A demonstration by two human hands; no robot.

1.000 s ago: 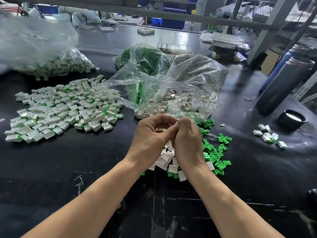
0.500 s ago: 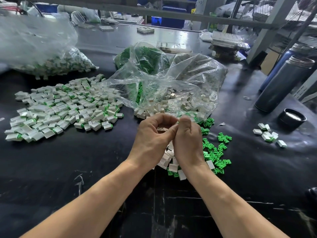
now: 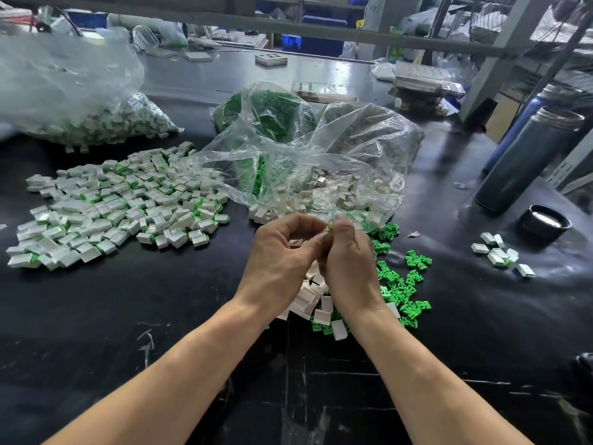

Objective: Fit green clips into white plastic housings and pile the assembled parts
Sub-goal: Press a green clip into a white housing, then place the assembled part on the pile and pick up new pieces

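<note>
My left hand (image 3: 282, 261) and my right hand (image 3: 348, 268) meet above the black table, fingers curled toward each other. A white housing (image 3: 296, 243) sits inside my left hand's curled fingers. My right hand pinches a green clip (image 3: 329, 227) at its fingertips, right against the left hand. Below the hands lie loose white housings (image 3: 316, 298) and, to the right, scattered green clips (image 3: 399, 285). A broad pile of assembled parts (image 3: 122, 207) spreads at the left.
Clear bags of green clips (image 3: 266, 114) and white housings (image 3: 346, 187) lie open behind my hands. Another full bag (image 3: 80, 101) sits far left. Two dark flasks (image 3: 526, 155), a black lid (image 3: 545, 223) and a small cluster of parts (image 3: 500, 253) are at the right.
Both hands stay together at the same spot. The fingers have shifted slightly, and a bit of green clip now shows at my right fingertips.
</note>
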